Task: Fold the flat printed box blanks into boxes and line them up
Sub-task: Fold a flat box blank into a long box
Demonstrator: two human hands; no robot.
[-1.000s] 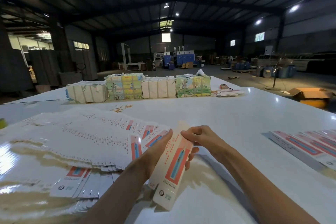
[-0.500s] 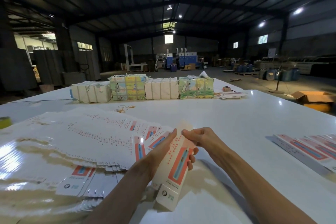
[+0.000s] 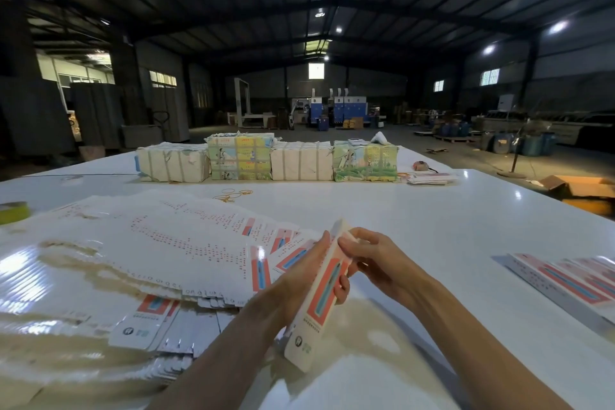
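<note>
Box (image 3: 319, 303): long, white, part-folded, held tilted above the table (image 3: 432, 226), near end lowest. It has a red-orange panel with a blue strip and a round logo by the near end; the lettering is too small to read.
Left hand (image 3: 299, 280): fingers wrapped round the box's middle.
Right hand (image 3: 376, 260): fingertips pinching the box's far end.
Left of the box: flat blanks (image 3: 149, 243), fanned, same print.
Right of the box: finished boxes (image 3: 565, 280) in a row.
Beyond the box: rubber bands (image 3: 233, 195), then four strapped bundles (image 3: 299, 161).
</note>
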